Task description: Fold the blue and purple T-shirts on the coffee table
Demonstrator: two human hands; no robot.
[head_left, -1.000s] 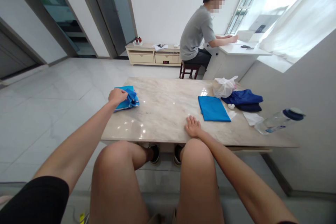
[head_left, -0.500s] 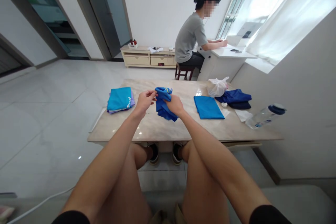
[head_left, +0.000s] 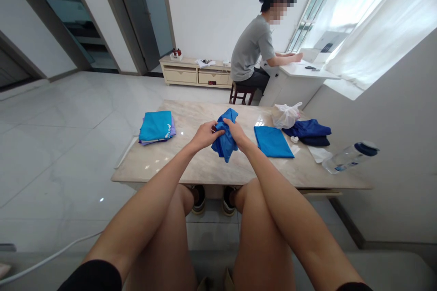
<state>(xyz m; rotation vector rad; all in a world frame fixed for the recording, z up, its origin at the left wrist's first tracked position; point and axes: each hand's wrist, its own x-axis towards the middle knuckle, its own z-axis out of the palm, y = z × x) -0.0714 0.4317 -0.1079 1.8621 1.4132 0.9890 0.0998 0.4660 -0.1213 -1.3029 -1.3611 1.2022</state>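
A bunched blue cloth [head_left: 225,148] is held up above the middle of the marble-patterned table [head_left: 164,163]. My left hand [head_left: 205,134] grips its left side, thumb and fingers closed on the fabric. On the right side, my right hand [head_left: 236,132] pinches the same cloth with the thumb near its top. Folds hide some of the fingertips. Left of my hands lies a folded stack of cloths [head_left: 155,126], teal with white print on top and purple below. To the right, a folded blue cloth [head_left: 273,142] rests flat on the table.
At the table's right end are a white plastic bag [head_left: 286,115], crumpled dark blue cloth [head_left: 309,131], a paper piece [head_left: 318,154] and a clear water bottle [head_left: 350,158]. Beyond, a person [head_left: 252,47] sits on a stool at a white desk. A low cabinet [head_left: 180,75] stands by the wall.
Both hands have shifted slightly right with the blue cloth. My left hand has closed on it, and the cloth has turned, with its printed patch now out of sight.
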